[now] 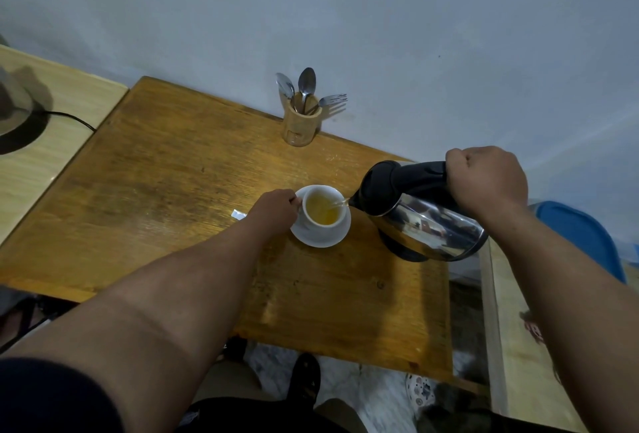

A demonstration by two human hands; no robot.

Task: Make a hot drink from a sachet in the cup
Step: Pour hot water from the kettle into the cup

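Note:
A white cup (313,223) stands on a white saucer (323,240) in the middle of the wooden table (173,169). It holds yellow liquid. My left hand (275,211) grips the cup's handle on its left side. My right hand (485,182) is closed around the black handle of a steel electric kettle (428,225). The kettle is tilted to the left, and a thin stream runs from its spout into the cup. A small torn sachet (238,214) lies on the table just left of my left hand.
A wooden holder (300,130) with spoons and a fork stands at the table's back edge by the wall. A lighter table with a dark round base and cable (14,121) adjoins on the left. A blue chair (584,235) sits at the right.

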